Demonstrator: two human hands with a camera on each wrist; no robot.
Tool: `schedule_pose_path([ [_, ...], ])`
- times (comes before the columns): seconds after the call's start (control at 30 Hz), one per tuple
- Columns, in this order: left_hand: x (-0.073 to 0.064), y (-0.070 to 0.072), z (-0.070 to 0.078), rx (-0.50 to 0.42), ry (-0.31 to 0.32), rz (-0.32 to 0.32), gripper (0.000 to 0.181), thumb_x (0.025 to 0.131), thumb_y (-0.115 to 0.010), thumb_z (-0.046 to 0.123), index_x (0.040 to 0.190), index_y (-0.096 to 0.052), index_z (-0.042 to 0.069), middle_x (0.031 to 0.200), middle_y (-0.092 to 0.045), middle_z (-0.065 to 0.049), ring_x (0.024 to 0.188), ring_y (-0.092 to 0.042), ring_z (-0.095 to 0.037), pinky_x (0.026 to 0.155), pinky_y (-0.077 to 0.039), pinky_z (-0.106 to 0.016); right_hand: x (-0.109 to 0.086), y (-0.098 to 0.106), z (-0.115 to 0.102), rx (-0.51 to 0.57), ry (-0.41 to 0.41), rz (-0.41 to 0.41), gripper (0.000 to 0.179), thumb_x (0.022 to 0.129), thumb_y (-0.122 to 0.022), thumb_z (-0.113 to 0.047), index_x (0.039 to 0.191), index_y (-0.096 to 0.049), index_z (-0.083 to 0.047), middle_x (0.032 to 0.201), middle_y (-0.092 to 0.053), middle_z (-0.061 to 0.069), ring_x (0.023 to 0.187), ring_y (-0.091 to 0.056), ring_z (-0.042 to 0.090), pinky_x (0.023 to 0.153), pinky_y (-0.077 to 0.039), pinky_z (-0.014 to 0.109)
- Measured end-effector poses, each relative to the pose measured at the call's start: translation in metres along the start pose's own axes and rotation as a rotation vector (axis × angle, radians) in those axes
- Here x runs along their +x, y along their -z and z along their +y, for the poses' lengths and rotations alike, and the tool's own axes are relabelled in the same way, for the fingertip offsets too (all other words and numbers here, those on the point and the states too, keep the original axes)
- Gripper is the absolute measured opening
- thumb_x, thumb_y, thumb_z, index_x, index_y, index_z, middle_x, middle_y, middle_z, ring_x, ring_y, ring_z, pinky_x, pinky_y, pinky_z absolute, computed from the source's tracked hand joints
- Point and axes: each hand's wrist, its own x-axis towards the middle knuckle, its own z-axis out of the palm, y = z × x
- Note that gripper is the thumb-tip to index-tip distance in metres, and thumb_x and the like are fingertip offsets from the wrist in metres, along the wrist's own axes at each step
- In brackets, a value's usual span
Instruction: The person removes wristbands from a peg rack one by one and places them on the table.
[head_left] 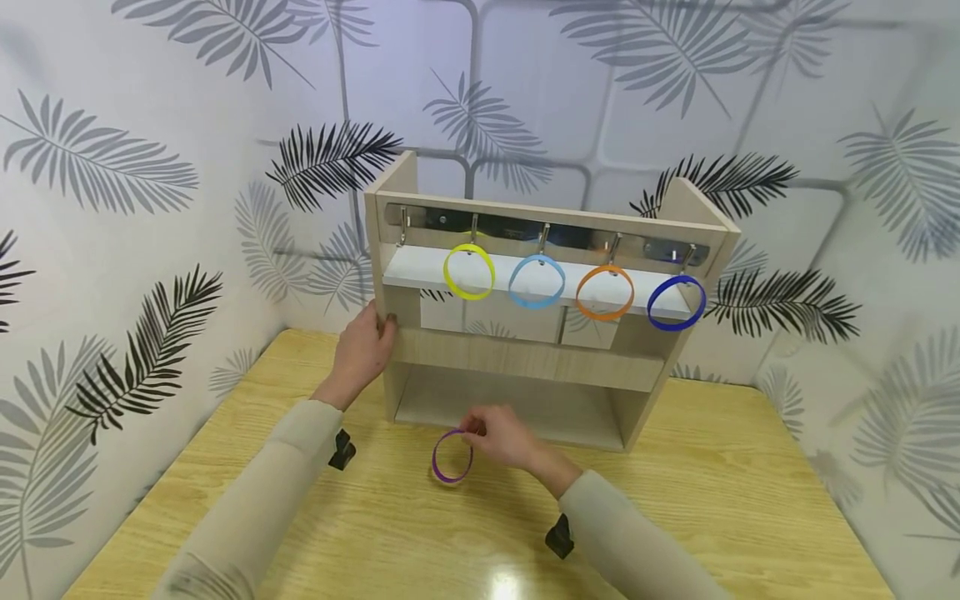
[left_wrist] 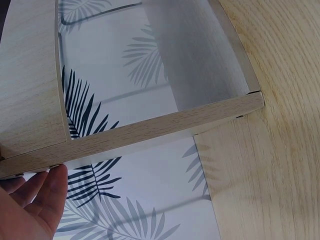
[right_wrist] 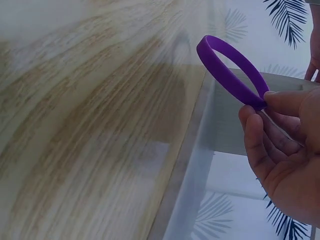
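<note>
A purple wristband (head_left: 452, 457) hangs from the thumb and fingers of my right hand (head_left: 504, 435), which pinches its edge in front of the shelf's lower opening. In the right wrist view the wristband (right_wrist: 232, 72) is a thin, flat ring, tilted and seen partly through. My left hand (head_left: 364, 346) holds the left side panel of the wooden shelf unit (head_left: 525, 358), thumb at its front edge. In the left wrist view, fingertips of the left hand (left_wrist: 35, 205) meet the panel's outer face.
Along the shelf top runs a metal hook rail (head_left: 510, 227). On its hooks hang a yellow band (head_left: 447, 279), a light blue band (head_left: 536, 304), an orange band (head_left: 600, 316) and a dark blue band (head_left: 675, 326). The leftmost hook (head_left: 403, 225) is bare. A wood-grain table (head_left: 720, 500) lies beneath.
</note>
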Motion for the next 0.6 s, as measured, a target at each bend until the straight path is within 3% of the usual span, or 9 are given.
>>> schedule_pose_path([
  [0.37,0.0,0.001,0.002,0.005,-0.001,0.0,0.042,0.099,-0.039,0.026,0.129,-0.049,-0.002,0.113,-0.061,-0.022,0.095,-0.062,-0.038,0.075,-0.049,-0.052,0.005,-0.015,0.014,0.05,-0.018,-0.062,0.005,0.087,-0.064,-0.002,0.09,-0.066,0.001,0.08,-0.068,0.009,0.067,-0.058,0.01,0.061,-0.046,0.023],
  [0.6,0.0,0.0,0.001,0.006,0.007,0.0,0.042,0.099,-0.04,0.026,0.128,-0.049,-0.002,0.111,-0.061,-0.021,0.092,-0.063,-0.038,0.073,-0.05,-0.052,0.008,-0.024,0.021,0.029,-0.049,-0.085,0.004,0.087,-0.064,-0.005,0.089,-0.067,-0.002,0.078,-0.068,0.003,0.066,-0.058,0.007,0.06,-0.047,0.021],
])
